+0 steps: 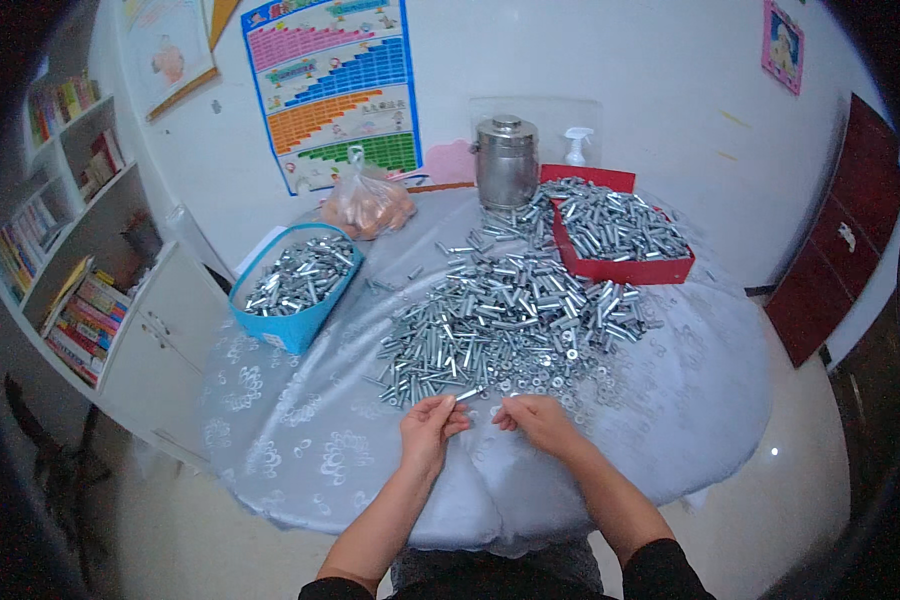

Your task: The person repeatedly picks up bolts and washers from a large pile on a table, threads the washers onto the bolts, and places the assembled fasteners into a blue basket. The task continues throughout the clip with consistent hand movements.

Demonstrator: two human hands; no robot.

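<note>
Left hand (432, 423) gripped one bolt (467, 394) between thumb and fingertips, shank pointing right toward the other hand. Held that way, its free end faced whatever the right hand brought up. The bolt sat just off the near edge of the pile (505, 315), above the cloth.

Right hand (532, 418) was curled, fingers pinched together near the table (300, 440). Something small may have been between them, a washer perhaps, but the grip hid it; cannot tell what it held, if anything. Both hands were close together, near the table's front edge and right before the body, forearms coming in from below.

Loose washers (560, 378) lay scattered along the pile's near fringe, within easy reach of the right hand. The pile itself, bolts and sleeves mixed, spread across the table's middle.

Blue bin (295, 285) stood at the left edge, well apart from the hands, part full of metal pieces. It lay on the left hand's side, likely for finished pieces, though that is a guess. Red tray (625, 268) sat at the far right, heaped with similar parts, spilling toward the pile.

Behind: steel canister (506, 160), spray bottle (576, 145), a bag (368, 205) of something orange. Poster on the wall; bookshelves at left.
</note>
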